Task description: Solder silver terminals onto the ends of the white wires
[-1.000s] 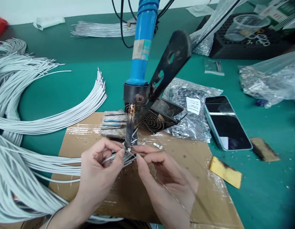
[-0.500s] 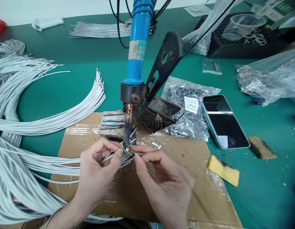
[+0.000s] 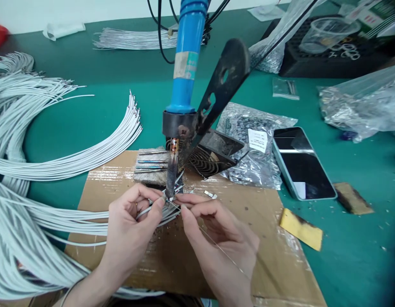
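A blue-handled soldering iron point(image 3: 186, 72) points downward in a black metal stand point(image 3: 221, 91). Just left of its tip, my left hand point(image 3: 130, 232) is closed in a pinch on a white wire point(image 3: 144, 213). My right hand point(image 3: 223, 238), on the other side, pinches a thin strand of solder wire point(image 3: 223, 250) whose end reaches the tip. A tiny shiny part point(image 3: 171, 199) sits right at the tip between my fingertips; its shape is too small to make out. More white wires point(image 3: 167, 218) lie under and behind my fingers.
Cardboard point(image 3: 264, 238) covers the green table point(image 3: 248, 96) beneath my hands. Large bundles of white wires point(image 3: 34, 221) fill the left side. Behind the hands lies a pad with metal rods point(image 3: 151, 166). To the right are a bag of parts point(image 3: 242, 123), a phone point(image 3: 304, 164) and a yellow sponge point(image 3: 301, 229).
The scene has shifted very slightly to the right in view. Both hands hold the same pinch at the iron's tip.
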`<state>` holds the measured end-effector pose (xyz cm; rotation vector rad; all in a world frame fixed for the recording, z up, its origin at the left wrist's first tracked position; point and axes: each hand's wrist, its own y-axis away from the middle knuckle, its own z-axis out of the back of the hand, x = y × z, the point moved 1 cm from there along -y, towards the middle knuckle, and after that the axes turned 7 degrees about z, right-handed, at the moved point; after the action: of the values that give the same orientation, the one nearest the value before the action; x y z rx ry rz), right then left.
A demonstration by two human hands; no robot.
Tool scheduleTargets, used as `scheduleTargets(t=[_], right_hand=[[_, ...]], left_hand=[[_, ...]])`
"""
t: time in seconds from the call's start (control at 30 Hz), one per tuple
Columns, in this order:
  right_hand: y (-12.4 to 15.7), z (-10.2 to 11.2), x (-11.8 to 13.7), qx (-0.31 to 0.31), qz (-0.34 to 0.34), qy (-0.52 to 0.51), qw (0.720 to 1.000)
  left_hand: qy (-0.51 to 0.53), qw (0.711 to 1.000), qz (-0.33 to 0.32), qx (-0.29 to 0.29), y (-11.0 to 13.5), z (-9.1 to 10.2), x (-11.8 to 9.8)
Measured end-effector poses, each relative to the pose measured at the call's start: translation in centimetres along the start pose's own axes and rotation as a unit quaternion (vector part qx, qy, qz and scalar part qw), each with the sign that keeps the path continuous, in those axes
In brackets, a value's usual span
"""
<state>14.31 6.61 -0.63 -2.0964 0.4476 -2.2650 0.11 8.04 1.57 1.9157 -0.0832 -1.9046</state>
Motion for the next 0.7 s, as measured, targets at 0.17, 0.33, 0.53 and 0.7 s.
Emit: scheduleTargets(t=[0.17,0.33,0.53,0.7], right_hand=[[-0.06,-0.09,-0.09,0.0,0.001,-0.008,1.0],[-0.11,-0.17,-0.19,0.001,0.008,-0.009,1.0],[0.0,-0.21,-0.17,-0.005,0.022,-0.007,1.0],[0.12,-0.18,-0.22,-0.007,0.008,-0.014,1.0]], left_hand=[[-0.014,1.0,-0.013,-0.008,-0.09,0.05,-0.04],[-0.016,1.0,-0.018,-0.004,-0.23,-0.03,0.16],[-0.011,1.0,-0.027,0.003,-0.17,0.02,0.05],[-0.013,1.0,-0.028,0.003,-0.13,0.06,0.03]])
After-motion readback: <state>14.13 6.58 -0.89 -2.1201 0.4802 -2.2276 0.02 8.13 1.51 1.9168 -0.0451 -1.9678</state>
